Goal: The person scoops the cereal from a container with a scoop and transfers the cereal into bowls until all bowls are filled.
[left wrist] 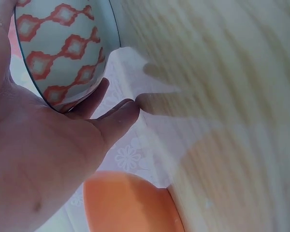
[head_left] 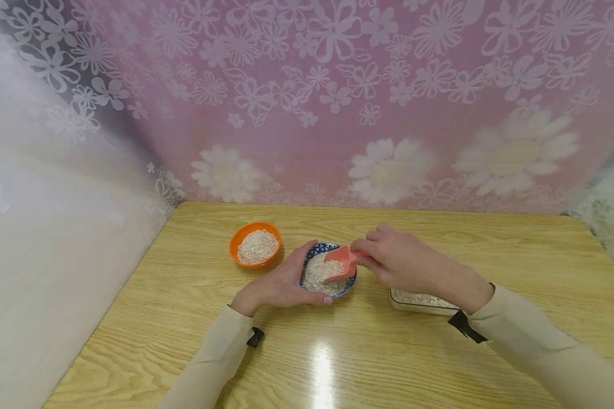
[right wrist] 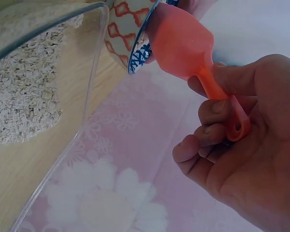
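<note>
My left hand (head_left: 281,284) holds the side of a patterned bowl (head_left: 324,248), its thumb along the near rim and its fingers round the far side. Blue marks line the bowl inside; red diamond shapes cover its outside (left wrist: 72,46). Pale oat flakes (head_left: 317,276) lie in it. The right hand (head_left: 414,264) pinches the handle of a coral-pink scoop (head_left: 344,258) between thumb and fingers. Tilted into the bowl, the scoop has flakes at its mouth. In the right wrist view, the scoop's underside (right wrist: 183,43) shows over the bowl's rim.
Left of the patterned bowl stands an orange bowl (head_left: 237,241) heaped with flakes. A clear rectangular container (head_left: 422,308) of flakes sits under the right forearm, partly hidden. Behind the wooden table (head_left: 368,352) hangs a pink flowered curtain (head_left: 297,153).
</note>
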Action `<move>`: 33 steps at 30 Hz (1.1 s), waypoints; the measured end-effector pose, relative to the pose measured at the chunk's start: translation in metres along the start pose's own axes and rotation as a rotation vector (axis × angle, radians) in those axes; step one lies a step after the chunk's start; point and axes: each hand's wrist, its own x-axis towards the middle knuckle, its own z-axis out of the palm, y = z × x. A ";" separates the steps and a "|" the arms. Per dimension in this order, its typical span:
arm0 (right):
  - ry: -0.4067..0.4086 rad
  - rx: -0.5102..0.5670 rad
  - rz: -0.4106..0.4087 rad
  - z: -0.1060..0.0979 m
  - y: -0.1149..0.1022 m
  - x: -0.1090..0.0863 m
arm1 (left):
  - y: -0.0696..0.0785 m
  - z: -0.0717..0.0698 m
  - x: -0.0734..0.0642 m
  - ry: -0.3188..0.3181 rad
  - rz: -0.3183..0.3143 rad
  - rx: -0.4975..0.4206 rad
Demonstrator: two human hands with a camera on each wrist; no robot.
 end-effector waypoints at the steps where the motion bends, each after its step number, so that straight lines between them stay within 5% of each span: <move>1: -0.002 0.000 -0.001 0.000 0.000 -0.001 | 0.000 0.000 0.000 0.000 0.000 -0.001; 8: 0.003 -0.057 0.000 -0.012 -0.002 -0.007 | -0.001 0.001 0.000 0.001 0.006 0.006; 18: 0.120 -0.298 -0.134 -0.025 -0.012 -0.012 | 0.000 0.000 0.000 0.011 0.017 0.010; 27: 0.129 -0.512 -0.229 -0.021 -0.018 -0.013 | 0.000 0.001 0.000 0.018 0.016 0.009; 33: 0.190 -0.560 -0.278 -0.016 -0.017 -0.013 | 0.001 0.000 0.000 0.011 0.024 0.003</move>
